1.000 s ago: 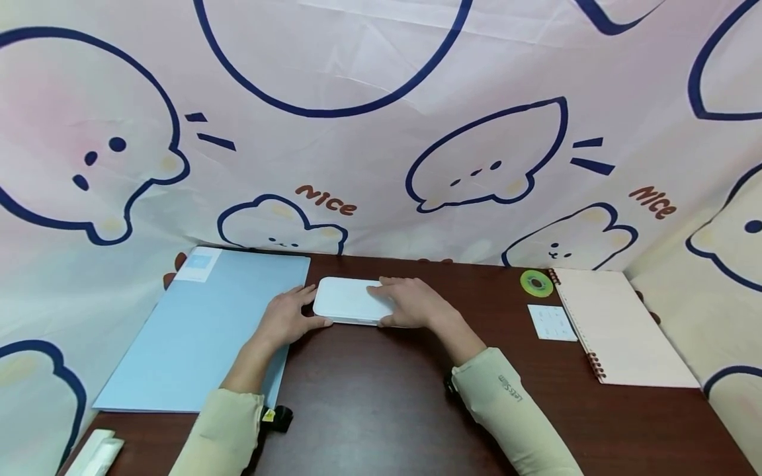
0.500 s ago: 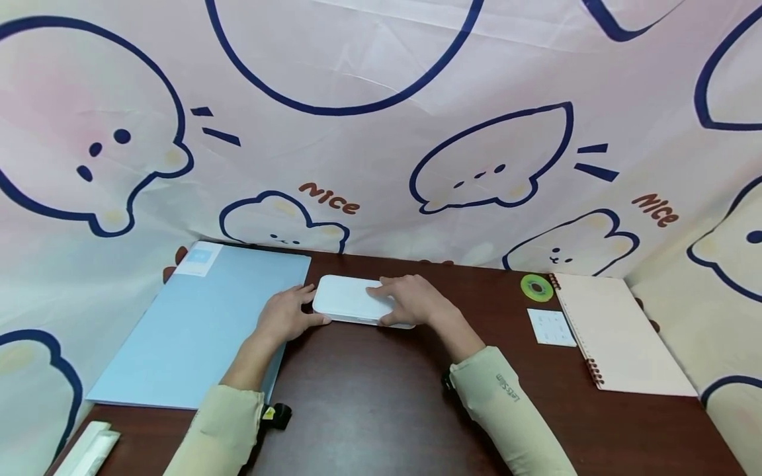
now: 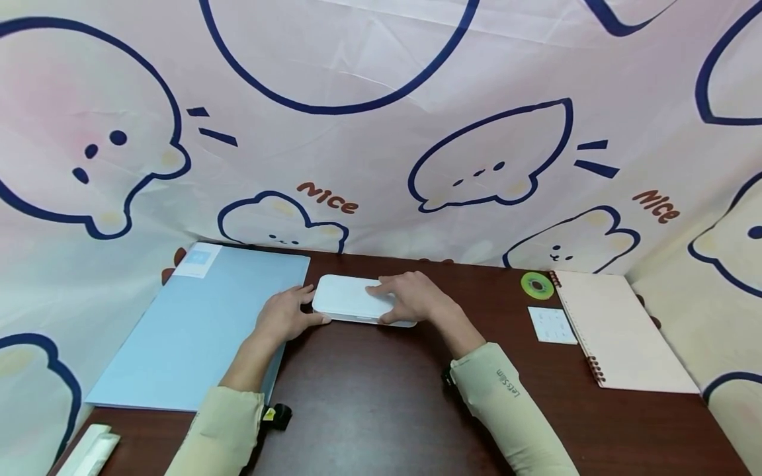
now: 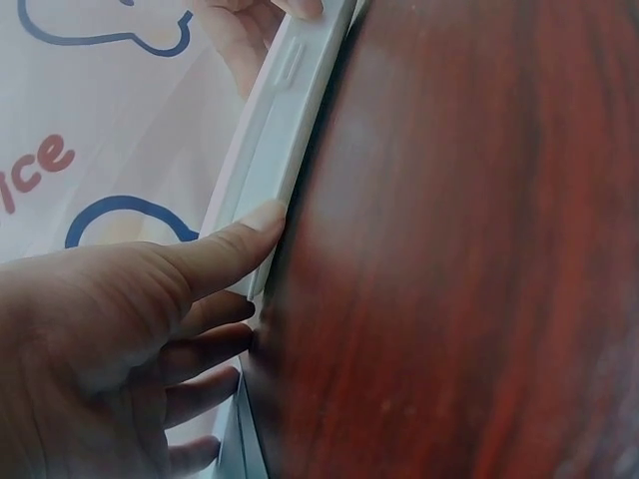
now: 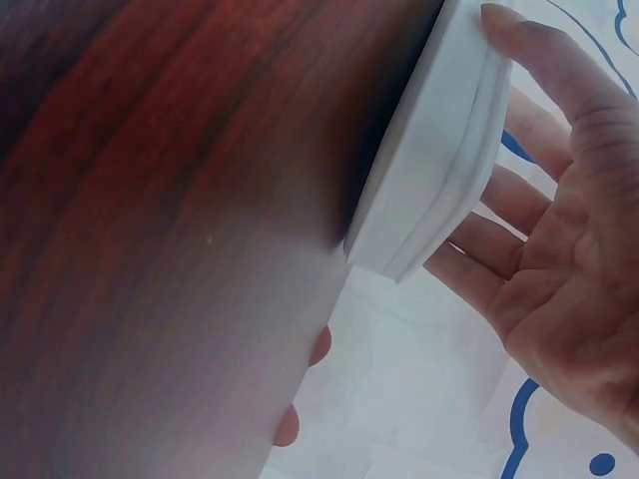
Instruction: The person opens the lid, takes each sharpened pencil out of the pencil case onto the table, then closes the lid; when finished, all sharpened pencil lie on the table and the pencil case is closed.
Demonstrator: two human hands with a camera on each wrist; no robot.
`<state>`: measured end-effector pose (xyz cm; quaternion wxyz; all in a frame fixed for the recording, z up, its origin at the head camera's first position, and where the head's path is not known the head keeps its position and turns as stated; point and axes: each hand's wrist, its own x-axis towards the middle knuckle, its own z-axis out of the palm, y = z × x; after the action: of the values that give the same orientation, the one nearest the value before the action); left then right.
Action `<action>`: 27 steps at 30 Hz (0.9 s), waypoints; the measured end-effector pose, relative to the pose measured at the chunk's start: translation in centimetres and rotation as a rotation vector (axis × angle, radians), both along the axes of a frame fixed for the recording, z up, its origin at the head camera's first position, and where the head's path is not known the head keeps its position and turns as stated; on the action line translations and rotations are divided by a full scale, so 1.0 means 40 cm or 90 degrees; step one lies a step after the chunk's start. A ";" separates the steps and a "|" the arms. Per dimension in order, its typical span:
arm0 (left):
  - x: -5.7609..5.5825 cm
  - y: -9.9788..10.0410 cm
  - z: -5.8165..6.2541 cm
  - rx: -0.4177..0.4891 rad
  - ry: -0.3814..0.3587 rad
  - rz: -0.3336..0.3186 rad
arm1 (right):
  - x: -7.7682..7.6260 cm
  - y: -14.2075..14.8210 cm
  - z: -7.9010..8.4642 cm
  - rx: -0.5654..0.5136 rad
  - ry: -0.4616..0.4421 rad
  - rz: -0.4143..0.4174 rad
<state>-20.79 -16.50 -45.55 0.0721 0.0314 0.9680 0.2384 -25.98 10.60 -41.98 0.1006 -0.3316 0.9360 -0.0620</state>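
Observation:
A flat white case (image 3: 351, 299) with rounded corners lies on the dark wooden table near its back edge. A seam runs along its side, and a small catch (image 4: 291, 64) shows on the front face in the left wrist view. My left hand (image 3: 284, 316) holds the left end, thumb on the front side and fingers round the end. At the right end, my right hand (image 3: 415, 299) grips the case, its thumb (image 5: 509, 30) at the lid's front edge. The other right fingers reach behind the case; their tips are partly hidden.
Left of the case lies a large light-blue folder (image 3: 196, 330) with a white label. To the right are a spiral notebook (image 3: 625, 330), a green disc (image 3: 537, 285) and a small white card (image 3: 552, 324). White wrapped strips (image 3: 92, 449) lie front left. A printed cloth (image 3: 357, 152) stands behind.
The head view has shifted slightly. Slightly more of the case's front right corner shows below my right hand; both hands keep their hold at its ends.

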 end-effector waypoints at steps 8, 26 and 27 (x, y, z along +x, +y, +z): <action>0.002 0.000 -0.002 -0.009 0.017 -0.004 | -0.005 0.007 0.007 -0.021 -0.009 0.006; 0.001 0.000 -0.005 -0.028 0.028 -0.016 | -0.060 0.035 0.035 -0.075 -0.193 -0.042; 0.002 -0.002 -0.004 -0.029 0.032 -0.017 | -0.066 0.036 0.035 -0.086 -0.204 -0.040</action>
<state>-20.70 -16.59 -45.72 0.0520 0.0489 0.9741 0.2143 -28.63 12.02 -40.57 0.2241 -0.2942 0.9115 -0.1800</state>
